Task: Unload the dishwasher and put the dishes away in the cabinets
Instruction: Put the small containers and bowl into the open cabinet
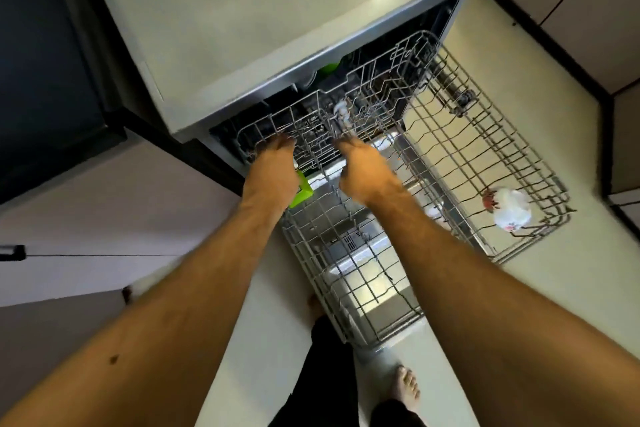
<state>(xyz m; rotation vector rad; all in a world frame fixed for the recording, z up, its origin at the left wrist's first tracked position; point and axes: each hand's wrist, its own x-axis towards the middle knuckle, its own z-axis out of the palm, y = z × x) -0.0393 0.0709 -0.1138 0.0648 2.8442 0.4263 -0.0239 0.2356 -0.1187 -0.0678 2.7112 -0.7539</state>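
Observation:
The dishwasher stands open under a pale countertop (277, 10). Its wire upper rack (381, 90) is part-way out. My left hand (270, 166) and my right hand (363, 172) both grip that rack's front rim, fingers curled over the wires. A white utensil (341, 109) lies in the upper rack just beyond my right fingers. Below, the lower rack (485, 149) is fully out over the open door (367, 274). A white cup (512, 210) with a red mark lies on its side at the lower rack's right end. A bright green item (302, 191) shows under my left wrist.
Another green piece (329, 68) sits inside the dishwasher under the counter edge. A dark appliance (41, 62) fills the left side. Cabinet fronts (595, 10) with dark edges line the right. My bare foot (407, 388) stands on the pale floor beside the door.

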